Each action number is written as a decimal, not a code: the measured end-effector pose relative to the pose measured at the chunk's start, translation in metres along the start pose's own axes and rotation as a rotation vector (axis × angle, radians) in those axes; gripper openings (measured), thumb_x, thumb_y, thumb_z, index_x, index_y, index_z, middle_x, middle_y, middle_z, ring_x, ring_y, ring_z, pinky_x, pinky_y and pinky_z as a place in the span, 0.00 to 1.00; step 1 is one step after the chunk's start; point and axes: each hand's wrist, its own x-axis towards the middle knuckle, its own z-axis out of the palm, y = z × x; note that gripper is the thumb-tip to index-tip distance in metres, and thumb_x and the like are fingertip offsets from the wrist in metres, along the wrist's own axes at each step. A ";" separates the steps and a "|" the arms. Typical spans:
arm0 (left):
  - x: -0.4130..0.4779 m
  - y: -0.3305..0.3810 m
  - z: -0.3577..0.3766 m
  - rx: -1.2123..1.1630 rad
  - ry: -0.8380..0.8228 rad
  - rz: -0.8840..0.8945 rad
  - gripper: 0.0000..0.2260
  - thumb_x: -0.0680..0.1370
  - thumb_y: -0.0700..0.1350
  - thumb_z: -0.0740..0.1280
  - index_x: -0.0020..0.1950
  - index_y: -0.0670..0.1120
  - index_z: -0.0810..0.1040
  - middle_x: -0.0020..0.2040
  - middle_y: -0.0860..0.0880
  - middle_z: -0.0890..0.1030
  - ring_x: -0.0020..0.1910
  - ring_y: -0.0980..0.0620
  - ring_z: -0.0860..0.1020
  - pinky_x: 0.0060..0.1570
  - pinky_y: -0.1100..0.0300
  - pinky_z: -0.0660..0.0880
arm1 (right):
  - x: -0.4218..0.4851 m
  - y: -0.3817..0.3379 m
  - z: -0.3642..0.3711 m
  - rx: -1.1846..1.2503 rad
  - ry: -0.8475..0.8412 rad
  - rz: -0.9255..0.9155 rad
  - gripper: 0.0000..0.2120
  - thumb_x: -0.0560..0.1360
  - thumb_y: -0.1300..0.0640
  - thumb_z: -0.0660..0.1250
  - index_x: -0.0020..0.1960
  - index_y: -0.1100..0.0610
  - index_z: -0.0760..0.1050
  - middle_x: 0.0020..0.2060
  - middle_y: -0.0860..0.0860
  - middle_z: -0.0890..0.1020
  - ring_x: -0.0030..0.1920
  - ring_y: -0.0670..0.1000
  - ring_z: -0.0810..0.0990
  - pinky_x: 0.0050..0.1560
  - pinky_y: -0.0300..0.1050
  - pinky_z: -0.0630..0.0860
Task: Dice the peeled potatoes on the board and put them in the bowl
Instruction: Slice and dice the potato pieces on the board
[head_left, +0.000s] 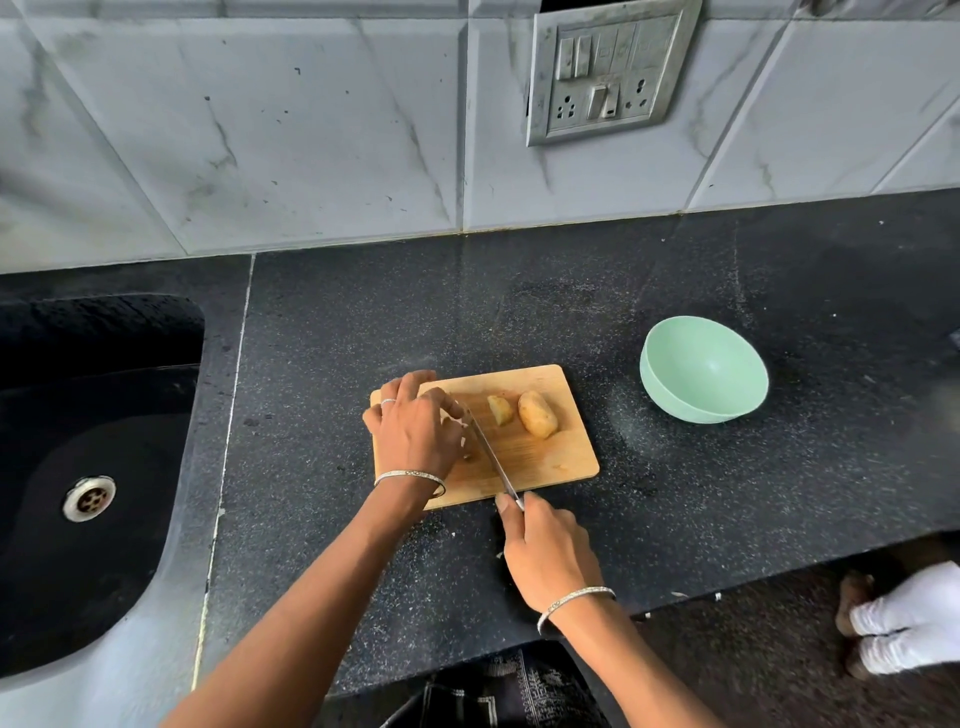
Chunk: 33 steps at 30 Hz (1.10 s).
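Fingers (439, 399) of your left hand (415, 434) curl onto a mostly hidden potato (463, 442) at 9 o'clock on the board (550, 462); your right hand (545, 551) grips the knife (491, 457). Firm, likely slippery flesh: hold its flanks.

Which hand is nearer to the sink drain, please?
Left. The left hand, over the board, lies right of the drain; the right hand, gripping the knife, is farther right.

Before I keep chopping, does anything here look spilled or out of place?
A few small pale scraps lie along the counter's front edge, right of your right hand and off the board. Nothing else stands out.
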 end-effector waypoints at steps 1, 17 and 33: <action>0.000 0.001 -0.001 -0.007 0.009 0.001 0.04 0.71 0.48 0.68 0.44 0.55 0.82 0.65 0.54 0.74 0.65 0.47 0.66 0.58 0.47 0.62 | 0.000 -0.001 0.000 0.006 0.009 -0.004 0.21 0.81 0.40 0.49 0.50 0.54 0.72 0.48 0.57 0.80 0.51 0.62 0.79 0.43 0.52 0.71; 0.014 0.029 0.016 0.060 -0.117 0.137 0.18 0.71 0.58 0.70 0.60 0.60 0.75 0.59 0.58 0.79 0.65 0.51 0.68 0.54 0.49 0.59 | 0.020 0.035 -0.021 0.083 0.040 0.051 0.22 0.81 0.38 0.50 0.47 0.53 0.73 0.46 0.56 0.81 0.51 0.62 0.78 0.49 0.52 0.72; 0.018 0.017 0.020 -0.095 -0.073 0.121 0.11 0.69 0.56 0.73 0.49 0.57 0.79 0.46 0.59 0.81 0.60 0.54 0.72 0.55 0.53 0.55 | 0.024 0.038 -0.013 0.095 -0.019 0.045 0.23 0.80 0.38 0.49 0.46 0.53 0.74 0.44 0.55 0.81 0.48 0.59 0.78 0.50 0.52 0.73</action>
